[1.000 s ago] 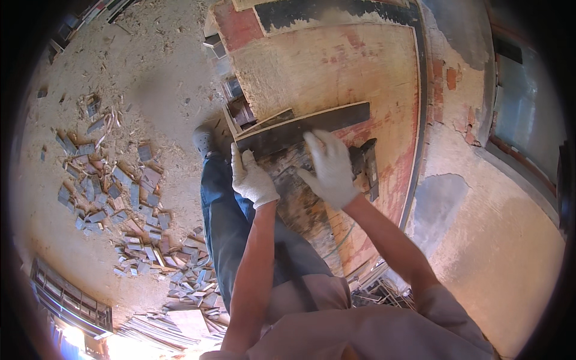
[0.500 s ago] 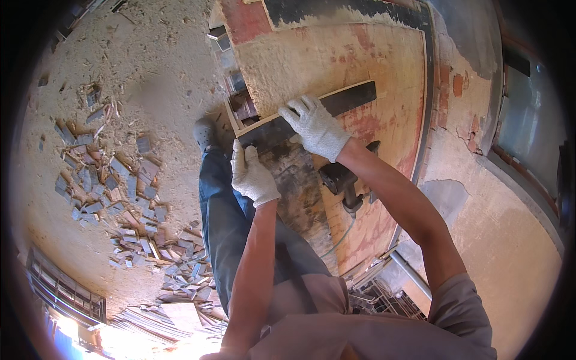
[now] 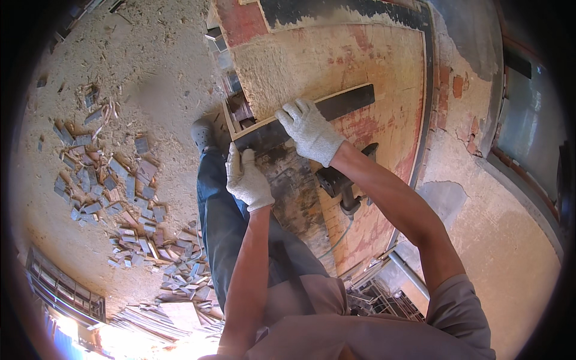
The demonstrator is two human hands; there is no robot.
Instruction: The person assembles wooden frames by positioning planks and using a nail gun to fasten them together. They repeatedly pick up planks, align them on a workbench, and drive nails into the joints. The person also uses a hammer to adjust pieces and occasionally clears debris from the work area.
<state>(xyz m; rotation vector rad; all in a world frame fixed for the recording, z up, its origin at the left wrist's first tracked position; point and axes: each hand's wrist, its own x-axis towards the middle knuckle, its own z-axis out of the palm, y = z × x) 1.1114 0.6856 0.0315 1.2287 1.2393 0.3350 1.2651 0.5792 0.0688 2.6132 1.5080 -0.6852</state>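
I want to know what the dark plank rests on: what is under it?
The dark plank lies on a worn, red-stained worktop dusted with sawdust. The right hand presses its middle, the left hand its near end; what lies beneath those covered parts cannot be seen.

Warm, strong daylight fills the scene, and glare burns out the lower-left corner beside the scattered grey wood offcuts (image 3: pixel 114 192) on the sawdust-covered floor (image 3: pixel 144 66). The centre is sharp, the white-gloved hands casting short shadows. Fisheye bending curves straight edges, and a black vignette rings the frame.
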